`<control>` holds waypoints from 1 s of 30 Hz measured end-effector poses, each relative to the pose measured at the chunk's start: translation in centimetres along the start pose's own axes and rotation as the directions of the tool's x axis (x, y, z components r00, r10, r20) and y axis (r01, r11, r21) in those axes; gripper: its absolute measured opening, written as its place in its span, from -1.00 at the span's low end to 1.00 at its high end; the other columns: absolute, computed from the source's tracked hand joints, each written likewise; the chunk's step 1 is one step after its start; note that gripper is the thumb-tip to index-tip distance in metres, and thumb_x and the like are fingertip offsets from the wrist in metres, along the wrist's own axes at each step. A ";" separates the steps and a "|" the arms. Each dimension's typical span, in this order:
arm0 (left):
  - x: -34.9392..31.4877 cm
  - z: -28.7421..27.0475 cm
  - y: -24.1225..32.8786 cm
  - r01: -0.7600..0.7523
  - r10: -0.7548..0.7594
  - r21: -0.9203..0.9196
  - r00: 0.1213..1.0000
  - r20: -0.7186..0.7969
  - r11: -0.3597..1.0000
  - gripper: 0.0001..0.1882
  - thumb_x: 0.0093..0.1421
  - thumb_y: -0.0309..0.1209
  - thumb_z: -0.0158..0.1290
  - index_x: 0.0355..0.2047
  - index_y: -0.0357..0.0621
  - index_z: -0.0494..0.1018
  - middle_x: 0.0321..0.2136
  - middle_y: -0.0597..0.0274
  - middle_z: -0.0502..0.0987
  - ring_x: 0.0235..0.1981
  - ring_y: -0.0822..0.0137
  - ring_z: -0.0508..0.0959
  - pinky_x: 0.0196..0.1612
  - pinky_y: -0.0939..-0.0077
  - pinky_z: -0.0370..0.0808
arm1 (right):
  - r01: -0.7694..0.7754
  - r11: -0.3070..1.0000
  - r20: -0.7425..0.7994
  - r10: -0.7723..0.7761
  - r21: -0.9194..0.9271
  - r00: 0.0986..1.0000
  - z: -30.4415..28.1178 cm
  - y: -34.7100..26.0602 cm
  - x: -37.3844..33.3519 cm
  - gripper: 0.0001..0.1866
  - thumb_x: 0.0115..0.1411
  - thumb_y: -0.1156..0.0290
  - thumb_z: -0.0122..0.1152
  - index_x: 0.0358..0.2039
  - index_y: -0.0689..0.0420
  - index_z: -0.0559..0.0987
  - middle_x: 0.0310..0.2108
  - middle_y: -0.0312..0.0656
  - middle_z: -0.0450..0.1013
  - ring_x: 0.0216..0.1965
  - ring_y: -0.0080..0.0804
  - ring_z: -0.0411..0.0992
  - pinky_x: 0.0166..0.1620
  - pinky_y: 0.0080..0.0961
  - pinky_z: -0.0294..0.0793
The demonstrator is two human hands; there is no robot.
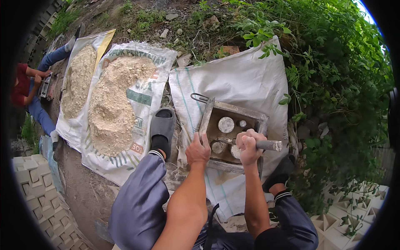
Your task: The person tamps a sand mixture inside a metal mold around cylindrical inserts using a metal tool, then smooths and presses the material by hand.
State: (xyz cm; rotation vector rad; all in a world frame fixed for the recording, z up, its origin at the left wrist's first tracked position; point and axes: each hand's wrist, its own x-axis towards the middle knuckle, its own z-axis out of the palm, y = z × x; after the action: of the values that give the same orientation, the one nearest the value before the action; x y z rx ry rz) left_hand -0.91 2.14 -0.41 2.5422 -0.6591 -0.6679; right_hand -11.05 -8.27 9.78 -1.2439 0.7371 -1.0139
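A grey, powder-dusted box mould (pixel 239 109) lies on a white woven sack between my feet. Several round pale discs or pegs stand up inside it, among them a large round disc (pixel 226 125). My left hand (pixel 198 151) grips the mould's left wall, its fingers over the rim. Above the mould's right part, my right hand (pixel 251 146) is closed around a tool with a thick round handle (pixel 270 145). A thin metal shank runs left from that fist over the mould; the tool's far end is hard to make out. A wire loop handle (pixel 199 98) sticks out at the mould's upper left corner.
The white sack (pixel 233 79) lies beneath the mould. Left of it, a pale crumbly powder heap (pixel 110 112) covers another sack, with a second heap (pixel 80 79) beyond. Leafy plants (pixel 329 91) crowd the right. A person (pixel 29 85) sits far left. Patterned blocks (pixel 41 191) stack lower left.
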 end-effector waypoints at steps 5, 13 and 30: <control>0.2 0.2 -0.2 0.019 -0.019 0.004 1.000 0.008 1.000 -0.52 0.33 0.04 -0.28 -0.12 -0.08 0.39 -0.41 -0.20 0.57 -0.37 -0.25 0.56 -0.25 -0.11 0.44 | 0.110 0.954 0.229 -0.045 -0.279 0.972 0.5 1.9 0.1 -0.75 -0.05 0.55 -0.03 -0.80 0.26 0.23 -0.83 -0.28 0.12 -0.80 -0.52 0.08 -0.67 -0.50 0.05; 0.2 -0.7 0.4 0.044 -0.044 0.004 0.997 0.065 0.999 -0.47 0.33 0.05 -0.29 -0.08 -0.15 0.41 -0.44 -0.28 0.55 -0.34 -0.29 0.54 -0.23 -0.13 0.40 | 0.380 0.875 0.428 -0.234 -0.298 0.873 0.5 3.0 -1.7 -0.71 -0.02 0.44 -0.01 -0.80 0.20 0.21 -0.80 -0.21 0.14 -0.81 -0.32 0.15 -0.68 -0.42 0.13; 0.0 0.0 0.4 0.001 -0.001 0.022 1.000 -0.006 1.000 -0.54 0.33 0.04 -0.26 -0.23 -0.10 0.37 -0.46 -0.16 0.57 -0.41 -0.23 0.57 -0.31 -0.09 0.45 | 0.454 0.880 0.240 -0.416 -0.137 0.877 0.2 2.5 -2.6 -0.65 0.04 0.46 0.00 -0.80 0.20 0.15 -0.83 -0.26 0.10 -0.81 -0.41 0.12 -0.70 -0.45 0.13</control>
State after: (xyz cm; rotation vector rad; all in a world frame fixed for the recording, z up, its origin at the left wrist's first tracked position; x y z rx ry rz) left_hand -1.06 1.82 -0.14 2.5638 -0.6669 -0.6572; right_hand -11.38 -5.79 7.20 -1.7047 0.4011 -1.1760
